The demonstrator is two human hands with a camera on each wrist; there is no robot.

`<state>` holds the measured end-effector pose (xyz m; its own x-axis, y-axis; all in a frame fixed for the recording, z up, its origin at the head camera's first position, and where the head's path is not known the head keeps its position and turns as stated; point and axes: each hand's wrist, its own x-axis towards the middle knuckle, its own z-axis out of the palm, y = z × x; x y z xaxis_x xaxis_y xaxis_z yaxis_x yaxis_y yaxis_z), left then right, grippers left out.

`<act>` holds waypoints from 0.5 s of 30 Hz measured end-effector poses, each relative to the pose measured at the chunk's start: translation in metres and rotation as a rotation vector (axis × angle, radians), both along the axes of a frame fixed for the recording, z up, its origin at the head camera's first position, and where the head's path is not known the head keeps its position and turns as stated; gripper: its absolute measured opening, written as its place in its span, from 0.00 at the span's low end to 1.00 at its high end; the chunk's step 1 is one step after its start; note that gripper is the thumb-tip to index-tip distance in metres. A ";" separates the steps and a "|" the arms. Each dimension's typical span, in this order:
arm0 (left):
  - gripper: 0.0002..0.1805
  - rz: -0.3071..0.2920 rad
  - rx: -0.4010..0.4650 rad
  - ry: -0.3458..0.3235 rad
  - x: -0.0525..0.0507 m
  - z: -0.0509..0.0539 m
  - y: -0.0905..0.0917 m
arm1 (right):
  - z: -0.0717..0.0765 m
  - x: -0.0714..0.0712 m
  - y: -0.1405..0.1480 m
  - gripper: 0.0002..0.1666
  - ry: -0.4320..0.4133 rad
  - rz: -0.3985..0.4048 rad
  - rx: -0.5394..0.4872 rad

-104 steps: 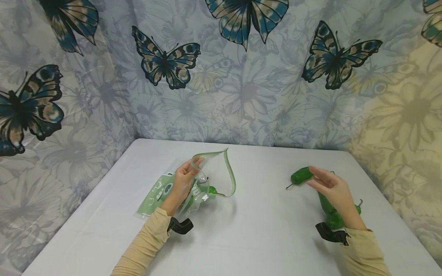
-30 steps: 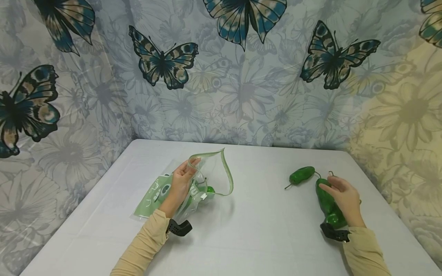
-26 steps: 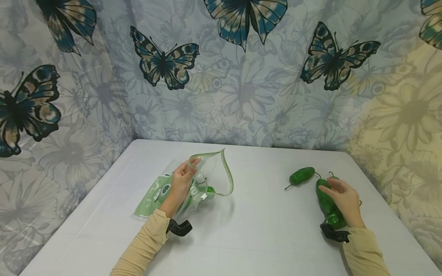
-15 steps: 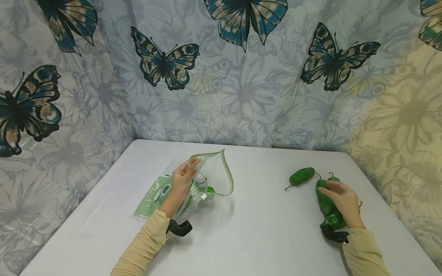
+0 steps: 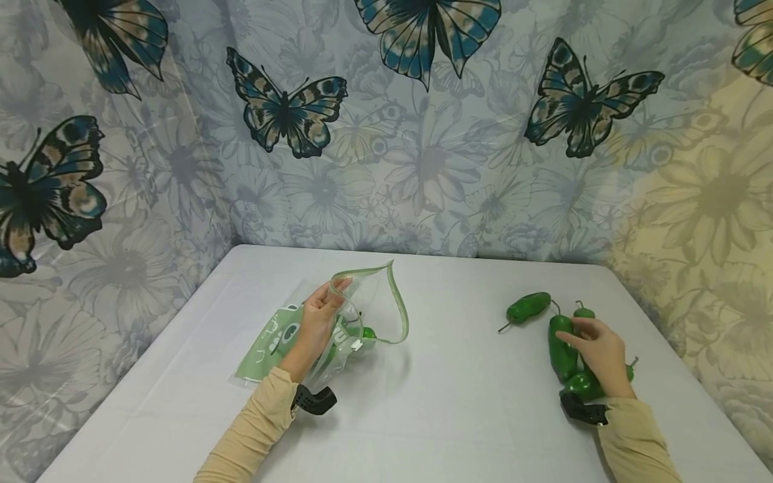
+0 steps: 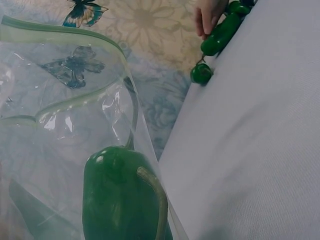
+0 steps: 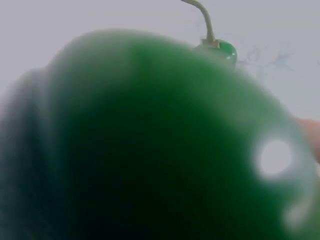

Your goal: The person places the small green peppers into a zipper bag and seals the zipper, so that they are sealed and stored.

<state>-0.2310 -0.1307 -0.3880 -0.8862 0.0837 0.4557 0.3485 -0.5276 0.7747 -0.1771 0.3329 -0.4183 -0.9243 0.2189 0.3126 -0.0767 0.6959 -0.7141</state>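
Observation:
My left hand [image 5: 320, 318] holds the rim of a clear zip bag [image 5: 401, 312] with green edging, keeping its mouth spread wide. The bag has a printed green face on its side. Inside it lies a green pepper [image 6: 117, 195] with a curved stem, close up in the left wrist view. At the right of the table, my right hand [image 5: 600, 352] has its thumb and fingers on a long green pepper [image 5: 561, 352], pinching it near the stem end. In the right wrist view, a blurred green pepper [image 7: 165, 135] fills most of the picture and hides the fingers.
Another green pepper [image 5: 528, 308] lies on the white table [image 5: 447, 402], left of the right hand. More peppers sit beneath and behind that hand, including a round one [image 5: 582, 384] by the black wrist camera. A butterfly-patterned cloth [image 5: 423, 168] hangs behind the table.
My right hand has left the far pepper for the long one beside it. That long pepper has just shifted slightly left and turned straighter. The left hand and bag stay nearly still.

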 end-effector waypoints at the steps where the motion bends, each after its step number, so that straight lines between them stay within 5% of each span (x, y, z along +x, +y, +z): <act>1: 0.17 0.001 0.000 -0.001 0.000 0.000 0.000 | 0.001 0.000 -0.001 0.31 -0.006 0.002 0.017; 15: 0.17 0.009 -0.001 -0.007 0.000 0.001 0.001 | 0.001 0.000 -0.007 0.33 -0.081 0.060 0.133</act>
